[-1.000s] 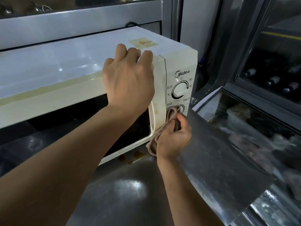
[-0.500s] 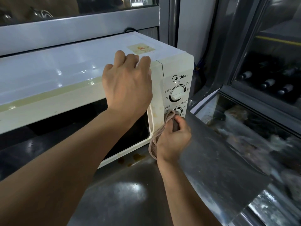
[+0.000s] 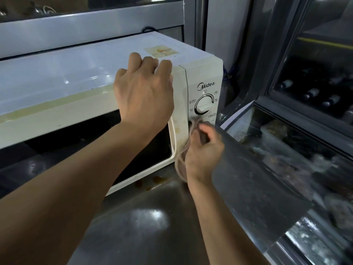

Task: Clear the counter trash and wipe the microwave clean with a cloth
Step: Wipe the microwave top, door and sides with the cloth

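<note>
A white Midea microwave (image 3: 80, 77) stands on the steel counter (image 3: 145, 222), its dark door window facing me. My left hand (image 3: 143, 94) rests on the top front edge of the microwave, fingers curled over it just left of the control panel. My right hand (image 3: 204, 152) grips a bunched pinkish-grey cloth (image 3: 183, 155) and presses it against the lower part of the control panel, over the lower dial. The upper dial (image 3: 203, 107) stays uncovered. Yellowish stains mark the door edge beside the cloth.
Brown spill spots (image 3: 150, 183) lie on the counter under the microwave's front corner. A glass-topped freezer (image 3: 298, 150) with wrapped goods sits to the right. A window frame (image 3: 91, 22) runs behind the microwave.
My right hand with the cloth has shifted slightly up and sideways along the lower control panel and looks motion-blurred. My left hand stays in place on the microwave top.
</note>
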The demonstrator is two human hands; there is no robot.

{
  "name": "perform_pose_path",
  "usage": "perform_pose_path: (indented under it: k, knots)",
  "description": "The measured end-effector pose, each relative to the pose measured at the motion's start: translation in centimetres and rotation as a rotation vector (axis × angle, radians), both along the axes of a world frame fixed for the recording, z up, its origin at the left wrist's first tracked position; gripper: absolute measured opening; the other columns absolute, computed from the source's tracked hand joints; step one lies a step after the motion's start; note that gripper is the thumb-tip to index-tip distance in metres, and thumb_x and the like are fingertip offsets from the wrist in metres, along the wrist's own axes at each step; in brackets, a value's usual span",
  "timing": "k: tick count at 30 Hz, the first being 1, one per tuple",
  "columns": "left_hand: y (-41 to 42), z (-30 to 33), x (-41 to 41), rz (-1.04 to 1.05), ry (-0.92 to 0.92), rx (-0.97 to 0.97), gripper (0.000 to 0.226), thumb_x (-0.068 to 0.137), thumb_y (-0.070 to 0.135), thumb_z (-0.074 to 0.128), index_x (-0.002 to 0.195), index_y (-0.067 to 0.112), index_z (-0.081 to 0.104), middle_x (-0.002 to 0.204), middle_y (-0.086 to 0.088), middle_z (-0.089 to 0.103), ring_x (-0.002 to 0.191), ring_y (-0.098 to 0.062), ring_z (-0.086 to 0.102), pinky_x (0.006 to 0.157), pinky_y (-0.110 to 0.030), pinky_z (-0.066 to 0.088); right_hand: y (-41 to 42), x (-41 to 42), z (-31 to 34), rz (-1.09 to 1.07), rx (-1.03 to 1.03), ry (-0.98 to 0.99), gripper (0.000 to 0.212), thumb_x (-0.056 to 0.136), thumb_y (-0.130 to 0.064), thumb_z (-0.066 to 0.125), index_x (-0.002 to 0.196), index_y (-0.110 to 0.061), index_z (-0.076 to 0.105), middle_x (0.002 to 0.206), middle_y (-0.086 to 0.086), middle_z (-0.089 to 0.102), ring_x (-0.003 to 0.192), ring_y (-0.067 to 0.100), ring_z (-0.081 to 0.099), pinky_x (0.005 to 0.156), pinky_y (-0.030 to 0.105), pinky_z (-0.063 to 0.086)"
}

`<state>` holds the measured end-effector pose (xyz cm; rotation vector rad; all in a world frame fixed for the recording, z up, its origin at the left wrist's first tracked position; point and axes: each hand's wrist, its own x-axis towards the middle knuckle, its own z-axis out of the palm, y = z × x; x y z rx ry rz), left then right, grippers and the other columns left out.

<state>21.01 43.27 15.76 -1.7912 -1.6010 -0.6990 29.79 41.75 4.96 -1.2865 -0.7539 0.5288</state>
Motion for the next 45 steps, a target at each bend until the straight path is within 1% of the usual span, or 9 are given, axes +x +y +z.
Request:
perform_pose_path:
  k: [2, 10, 15, 19, 23, 31, 35, 40, 45]
  knots:
    - [0.0, 0.1, 0.1, -0.006, -0.004, -0.01, 0.033, 0.093, 0.022, 0.031, 0.107, 0.014, 0.06, 0.103, -0.005, 0.064, 0.098, -0.028, 0.048, 0.065, -0.035, 0.025, 0.4, -0.1, 1.4, -0.03, 0.131, -0.066, 0.015, 0.08, 0.004, 0.064, 0.091, -0.004, 0.07, 0.097, 0.01, 0.06, 0.079, -0.003, 0.058, 0.078, 0.013, 0.048]
    - [-0.1, 0.1, 0.2, 0.005, -0.012, -0.01, 0.032, 0.093, 0.022, 0.033, 0.107, 0.015, 0.06, 0.101, -0.005, 0.065, 0.097, -0.028, 0.048, 0.065, -0.034, 0.026, -0.2, 0.1, -4.1, 0.079, 0.149, -0.047, 0.011, 0.081, 0.009, 0.063, 0.087, 0.004, 0.07, 0.096, -0.004, 0.053, 0.09, 0.017, 0.064, 0.085, 0.02, 0.05]
    - [-0.2, 0.1, 0.2, -0.004, -0.017, -0.005, 0.032, 0.092, 0.022, 0.034, 0.107, 0.014, 0.061, 0.101, -0.005, 0.066, 0.096, -0.029, 0.049, 0.064, -0.035, 0.025, 0.5, 0.9, -6.3, 0.125, 0.007, -0.059, 0.007, 0.078, 0.009, 0.066, 0.082, 0.003, 0.067, 0.097, 0.008, 0.052, 0.087, 0.024, 0.063, 0.078, 0.017, 0.051]
    - [-0.2, 0.1, 0.0, -0.012, -0.012, -0.005, 0.032, 0.093, 0.023, 0.033, 0.108, 0.014, 0.061, 0.103, -0.005, 0.066, 0.096, -0.029, 0.049, 0.063, -0.034, 0.025, 1.6, 2.6, -6.6, 0.001, -0.13, -0.211, 0.008, 0.08, 0.004, 0.066, 0.088, 0.002, 0.066, 0.098, 0.018, 0.057, 0.084, 0.025, 0.057, 0.072, 0.011, 0.035]
    - [-0.1, -0.1, 0.0, -0.013, 0.001, 0.01, 0.033, 0.094, 0.024, 0.032, 0.107, 0.014, 0.061, 0.102, -0.005, 0.066, 0.095, -0.029, 0.05, 0.063, -0.034, 0.024, 3.5, 5.5, -6.9, -0.079, -0.299, -0.356, 0.013, 0.083, -0.003, 0.063, 0.097, -0.004, 0.064, 0.103, 0.013, 0.061, 0.096, 0.03, 0.057, 0.08, 0.033, 0.041]
    - [-0.1, 0.1, 0.1, 0.004, -0.003, 0.011, 0.034, 0.094, 0.025, 0.031, 0.106, 0.015, 0.061, 0.101, -0.003, 0.066, 0.096, -0.028, 0.05, 0.064, -0.033, 0.024, 1.3, -0.3, -6.0, 0.081, -0.435, 0.002, 0.017, 0.094, -0.008, 0.041, 0.109, -0.005, 0.048, 0.11, 0.015, 0.062, 0.102, 0.032, 0.061, 0.091, 0.04, 0.05]
    - [-0.2, 0.1, 0.0, -0.007, -0.008, -0.005, 0.032, 0.094, 0.024, 0.033, 0.108, 0.015, 0.061, 0.104, -0.003, 0.066, 0.096, -0.027, 0.05, 0.064, -0.034, 0.023, -0.6, -2.0, -6.5, 0.142, -0.397, 0.025, 0.014, 0.088, -0.001, 0.047, 0.099, -0.007, 0.053, 0.103, 0.014, 0.064, 0.098, 0.027, 0.061, 0.079, 0.021, 0.045]
    - [-0.2, 0.2, 0.0, -0.016, -0.013, -0.02, 0.031, 0.093, 0.023, 0.034, 0.107, 0.016, 0.06, 0.102, -0.002, 0.064, 0.096, -0.026, 0.048, 0.063, -0.033, 0.023, 2.3, 1.3, -6.0, -0.027, -0.443, 0.058, 0.013, 0.09, -0.004, 0.049, 0.099, 0.004, 0.053, 0.102, 0.025, 0.062, 0.097, 0.036, 0.059, 0.08, 0.034, 0.043]
    - [-0.5, 0.8, 0.0, -0.029, -0.039, -0.077, 0.029, 0.094, 0.023, 0.035, 0.112, 0.016, 0.058, 0.108, -0.002, 0.063, 0.101, -0.028, 0.045, 0.064, -0.034, 0.023, 0.1, -0.6, -5.6, 0.15, -0.342, 0.076, 0.007, 0.084, 0.002, 0.059, 0.09, -0.001, 0.057, 0.099, 0.018, 0.063, 0.095, 0.03, 0.061, 0.089, 0.042, 0.05]
